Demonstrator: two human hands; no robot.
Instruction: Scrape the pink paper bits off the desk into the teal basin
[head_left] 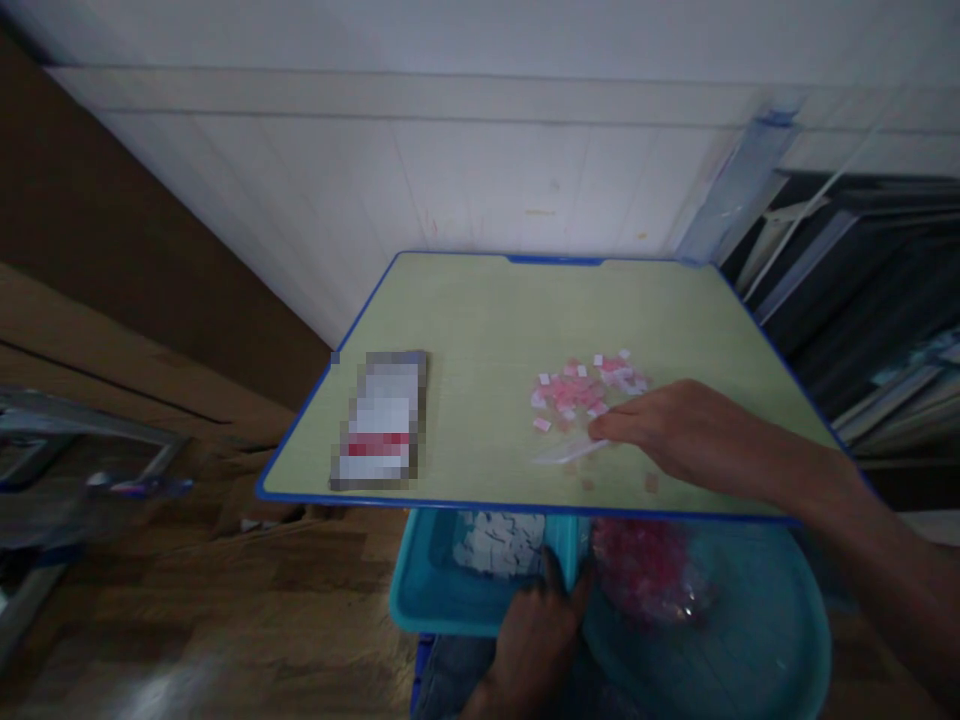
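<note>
My right hand (660,432) is low over the right half of a small yellow-green table. Its fingers are closed on a translucent, pointed plastic strip (568,452), which lies nearly flat over the tabletop. Just beyond the strip is a loose heap of small pink and white pieces (570,390), with a few strays nearer the table's front edge. Below that edge, my left hand (538,630) reaches to where two teal containers meet, index finger and thumb apart. The index finger extends over white rectangular pieces (501,543) in the left container; no held object shows.
The table (480,310) has a blue rim and stands against a white wall. A pixelated rectangular object (381,420) lies on its left side. Underneath are a teal tray (442,622) and a round teal basin (780,640) holding a clear bag of red-pink pieces (649,565). Dark flat panels (862,270) lean at right.
</note>
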